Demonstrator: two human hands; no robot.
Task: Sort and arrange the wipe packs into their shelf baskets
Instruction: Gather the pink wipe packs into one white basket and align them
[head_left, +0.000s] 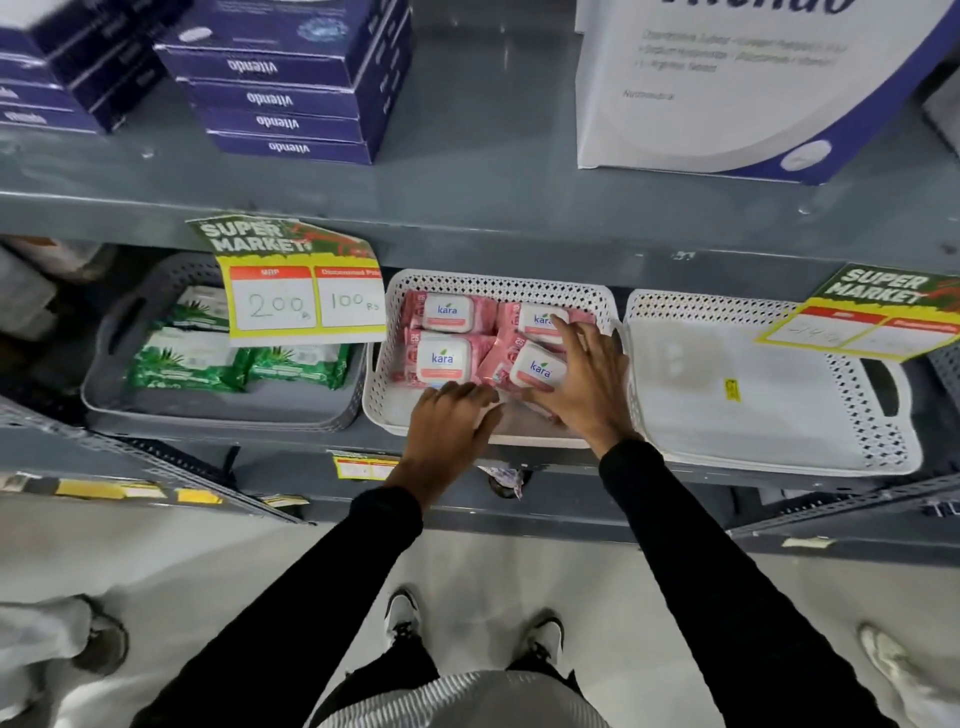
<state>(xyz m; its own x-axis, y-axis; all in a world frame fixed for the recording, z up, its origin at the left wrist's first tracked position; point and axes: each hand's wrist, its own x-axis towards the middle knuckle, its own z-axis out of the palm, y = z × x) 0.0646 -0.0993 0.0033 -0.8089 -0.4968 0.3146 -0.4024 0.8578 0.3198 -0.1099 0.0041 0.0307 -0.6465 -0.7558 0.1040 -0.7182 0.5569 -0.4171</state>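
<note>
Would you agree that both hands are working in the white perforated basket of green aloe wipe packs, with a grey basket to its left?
Not quite: the packs in the white perforated basket are pink wipe packs with white lids, not green. The head view shows the green wipe packs in the grey basket to its left. The left hand and right hand are indeed in the white basket.

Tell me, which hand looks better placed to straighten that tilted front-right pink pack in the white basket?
The right hand, probably. Its fingers already lie on the tilted pink Kara wipe pack with the white lid. The left hand rests lower, at the front of the white perforated plastic basket, touching no lid.
</note>
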